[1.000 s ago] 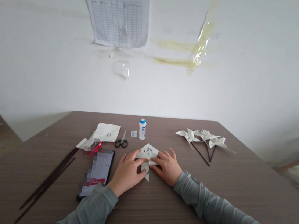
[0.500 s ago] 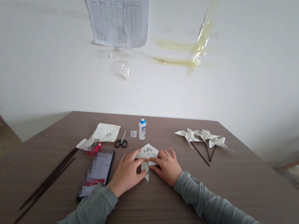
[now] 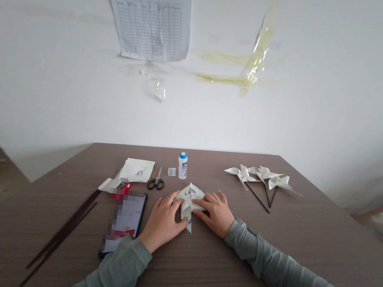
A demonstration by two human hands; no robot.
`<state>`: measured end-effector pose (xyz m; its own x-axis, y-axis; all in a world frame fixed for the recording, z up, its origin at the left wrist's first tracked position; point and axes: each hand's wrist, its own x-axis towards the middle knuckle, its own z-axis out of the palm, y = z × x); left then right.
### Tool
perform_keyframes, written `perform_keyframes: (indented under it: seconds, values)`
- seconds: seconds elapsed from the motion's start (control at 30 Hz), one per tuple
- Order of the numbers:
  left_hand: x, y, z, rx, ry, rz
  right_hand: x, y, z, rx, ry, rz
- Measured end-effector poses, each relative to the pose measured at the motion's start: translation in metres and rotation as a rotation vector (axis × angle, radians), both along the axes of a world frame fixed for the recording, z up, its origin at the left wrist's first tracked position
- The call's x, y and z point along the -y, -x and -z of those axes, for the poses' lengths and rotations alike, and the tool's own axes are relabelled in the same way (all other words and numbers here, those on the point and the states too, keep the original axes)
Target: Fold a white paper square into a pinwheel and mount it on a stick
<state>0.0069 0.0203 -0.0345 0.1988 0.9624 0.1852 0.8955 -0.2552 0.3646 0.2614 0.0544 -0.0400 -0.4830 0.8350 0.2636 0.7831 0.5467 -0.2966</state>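
Between my hands a printed paper pinwheel, cut and partly folded, lies on the table with one point toward me. My left hand holds its left side, with the thumb at the lower flap and the fingers over the left edge. From the right, my right hand presses its index finger near the middle of the paper, the thumb just below. Fingertips hide parts of both side flaps. Behind the paper stands a white glue bottle with a blue cap. Black-handled scissors lie to its left.
A phone lies beside my left forearm. Farther left are dark sticks, a small red box and a stack of paper squares. Several white pinwheels on sticks rest at the back right, before the wall.
My left index finger has drawn back from the middle of the paper, so more of its centre shows. My right hand stays nearly in place.
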Motion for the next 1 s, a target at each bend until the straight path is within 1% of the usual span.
perform_keyframes:
  seconds: [0.17, 0.33, 0.47, 0.53, 0.7, 0.83, 1.0]
  values:
    - [-0.001, 0.001, -0.003, 0.011, -0.006, 0.004, 0.0, 0.001, 0.001, 0.035, -0.062, -0.023]
    - [0.0, 0.0, -0.004, 0.003, -0.006, 0.006, 0.0, 0.006, -0.001, 0.098, -0.081, -0.007]
    - [0.001, -0.001, -0.005, 0.005, -0.013, 0.011, -0.002, 0.009, -0.002, 0.116, -0.099, -0.023]
    - [0.001, -0.001, -0.006, 0.001, -0.009, 0.012, -0.002, 0.009, -0.003, 0.11, -0.083, -0.019]
    - [0.002, 0.0, -0.008, 0.006, -0.007, 0.006, -0.002, 0.005, -0.005, 0.037, 0.025, 0.011]
    - [0.003, 0.001, -0.008, 0.011, -0.005, 0.003, -0.001, 0.004, -0.005, -0.015, 0.011, 0.012]
    - [0.002, 0.001, -0.006, 0.048, -0.023, 0.01, 0.001, 0.006, -0.01, 0.029, 0.035, -0.008]
